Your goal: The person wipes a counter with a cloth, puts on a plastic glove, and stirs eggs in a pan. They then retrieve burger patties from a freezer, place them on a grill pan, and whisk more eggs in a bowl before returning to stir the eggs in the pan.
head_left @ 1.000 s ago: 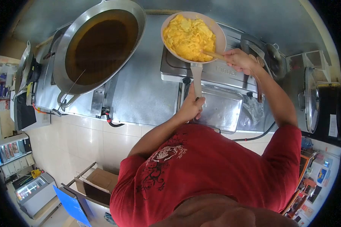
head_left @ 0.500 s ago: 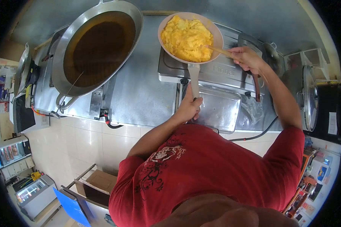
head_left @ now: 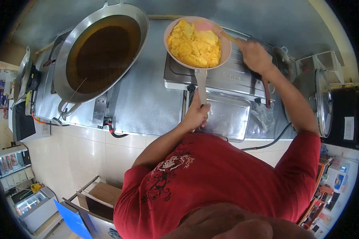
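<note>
My left hand (head_left: 197, 113) is wrapped round the pale handle (head_left: 201, 85) of a frying pan (head_left: 226, 51) over the stove (head_left: 223, 75). Yellow scrambled egg (head_left: 193, 47) lies in the pan, with bare pan bottom showing at the upper right. My right hand (head_left: 254, 55), slightly blurred, grips a wooden utensil (head_left: 229, 38) from the right. Its tip is at the pan's upper right side, beside the egg; the exact contact is blurred.
A large wok (head_left: 59, 75) of dark liquid stands at the left. Below the stove lies a metal tray (head_left: 227, 117), with a plastic bag (head_left: 263, 115) beside it. Farther right are a dark-handled utensil (head_left: 266, 92) and a big lidded pot (head_left: 323, 103).
My right hand and the wooden utensil have moved up, from the egg's lower right to the pan's upper right. The egg has shifted down and left, baring the pan bottom there.
</note>
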